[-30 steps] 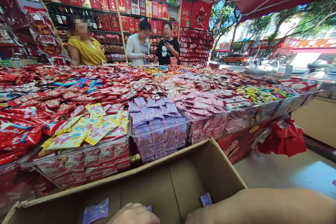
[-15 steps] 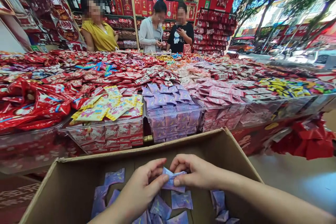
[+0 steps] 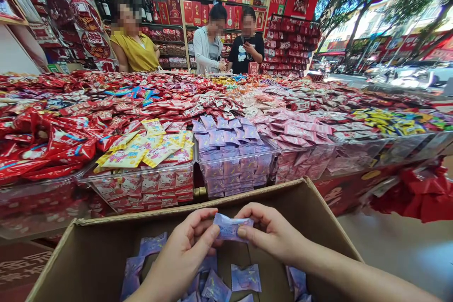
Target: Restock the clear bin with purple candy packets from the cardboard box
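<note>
Between my two hands is a small purple candy packet (image 3: 229, 229), pinched at both ends above an open cardboard box (image 3: 283, 264). My left hand (image 3: 189, 245) grips its left end with thumb and fingers. On the right end, my right hand (image 3: 271, 231) closes thumb and fingertips. Several more purple packets lie loose on the box floor, among them a single packet (image 3: 246, 277) below my hands and others partly hidden by my left forearm. Beyond the box, a clear bin (image 3: 235, 155) holds stacked rows of the same purple packets.
Left of the purple bin is a bin of yellow and white packets (image 3: 145, 151); pink packets (image 3: 293, 125) fill the one at right. Red packets (image 3: 53, 146) heap at far left. Three people stand behind the display. A red bag (image 3: 414, 193) hangs at right.
The packet in my hands has risen slightly and now lies flatter, stretched lengthwise between them. One loose packet directly below has stayed put. The view has shifted a little.
</note>
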Available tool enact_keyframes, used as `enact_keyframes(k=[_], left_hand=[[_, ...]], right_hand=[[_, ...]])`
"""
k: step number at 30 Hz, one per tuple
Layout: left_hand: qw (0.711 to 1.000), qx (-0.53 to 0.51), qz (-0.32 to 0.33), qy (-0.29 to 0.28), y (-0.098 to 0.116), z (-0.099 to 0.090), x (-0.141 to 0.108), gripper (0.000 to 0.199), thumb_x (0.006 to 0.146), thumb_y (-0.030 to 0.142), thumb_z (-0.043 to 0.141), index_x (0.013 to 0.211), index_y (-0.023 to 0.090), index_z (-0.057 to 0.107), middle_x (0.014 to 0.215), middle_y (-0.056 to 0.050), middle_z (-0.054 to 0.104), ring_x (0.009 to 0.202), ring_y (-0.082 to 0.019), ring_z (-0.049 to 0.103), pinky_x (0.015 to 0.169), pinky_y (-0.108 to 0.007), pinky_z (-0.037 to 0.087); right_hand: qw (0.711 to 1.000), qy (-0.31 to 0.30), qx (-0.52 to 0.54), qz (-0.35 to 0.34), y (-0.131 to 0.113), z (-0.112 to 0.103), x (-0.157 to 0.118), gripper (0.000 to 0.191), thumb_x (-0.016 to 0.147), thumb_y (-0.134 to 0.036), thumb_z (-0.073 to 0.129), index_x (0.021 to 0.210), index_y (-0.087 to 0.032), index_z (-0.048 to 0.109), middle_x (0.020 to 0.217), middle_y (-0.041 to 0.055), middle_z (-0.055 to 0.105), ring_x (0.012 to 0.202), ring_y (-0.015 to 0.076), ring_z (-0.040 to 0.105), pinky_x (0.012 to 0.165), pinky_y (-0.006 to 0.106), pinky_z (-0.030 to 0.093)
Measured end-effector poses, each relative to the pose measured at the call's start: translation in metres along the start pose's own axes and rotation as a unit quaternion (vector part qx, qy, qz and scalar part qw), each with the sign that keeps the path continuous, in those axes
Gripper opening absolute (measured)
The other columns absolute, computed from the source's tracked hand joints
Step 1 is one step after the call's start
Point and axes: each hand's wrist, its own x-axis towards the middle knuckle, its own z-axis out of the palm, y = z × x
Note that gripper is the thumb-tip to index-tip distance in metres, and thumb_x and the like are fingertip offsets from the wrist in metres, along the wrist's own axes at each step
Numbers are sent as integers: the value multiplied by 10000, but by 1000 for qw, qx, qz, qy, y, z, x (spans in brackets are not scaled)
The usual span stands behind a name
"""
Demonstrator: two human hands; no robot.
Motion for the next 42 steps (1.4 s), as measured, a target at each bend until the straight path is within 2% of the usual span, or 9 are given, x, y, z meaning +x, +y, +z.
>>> enact_keyframes(k=[4,8,12,17,28,32,36,39,42], left_hand=[[996,-64,-52,-42,0,3,-2,466,635,418,673,1014,206,504,802,-26,667,745,-189,640,612,-258,486],[997,14,47,-57,-2,3,-3,252,700,243,654,935,222,566,884,-8,676,862,-161,609,769,-234,462],[987,123,96,-34,-3,2,-5,200,753,259,585,948,219,577,853,-6,675,787,-173,611,723,-255,478],[995,57,81,-21,1,8,-5,328,736,240,599,1038,234,471,804,16,650,799,-160,596,710,-240,467],[986,121,89,-70,-1,11,-2,423,782,268,532,1160,254,343,729,23,600,759,-166,583,686,-265,458],[918,321,215,-91,19,5,-2,259,803,249,487,1061,267,500,798,-5,636,717,-165,599,642,-241,478],[772,463,435,-5,67,4,14,222,783,183,485,968,241,594,960,-44,628,908,-196,561,800,-273,437],[694,522,494,40,104,12,43,232,785,204,456,947,169,619,982,-67,632,947,-198,541,856,-312,404],[675,567,470,46,126,25,74,266,776,215,462,976,134,619,1001,-74,651,963,-192,546,871,-316,392]], right_hand=[[974,28,-159,-160,-4,-1,-8,127,751,-157,481,864,-176,536,850,41,602,748,124,531,667,240,413],[953,25,-178,-245,-5,0,-11,119,711,-148,530,821,-179,498,968,63,581,886,152,503,771,279,397],[983,43,-111,-141,-5,3,-7,131,721,-279,574,722,-166,507,730,28,579,670,123,493,618,246,400],[997,2,74,5,-5,4,-3,271,666,-376,629,683,-152,479,618,-19,498,563,83,428,530,215,358],[982,-51,180,9,-4,3,-2,288,650,-280,660,853,-134,517,722,-8,541,631,80,481,619,228,393],[994,-16,106,-18,-22,-20,-4,201,679,-258,630,787,-141,506,707,3,562,644,104,525,626,248,422],[975,150,51,-158,-61,-78,6,185,717,-214,587,837,-184,449,809,25,606,771,145,586,712,301,444],[947,218,-19,-236,-79,-120,26,210,693,-172,594,834,-185,439,781,5,596,749,136,590,726,307,439],[952,180,-101,-228,-82,-142,46,183,704,-164,562,849,-168,451,793,14,582,750,135,579,733,317,435]])
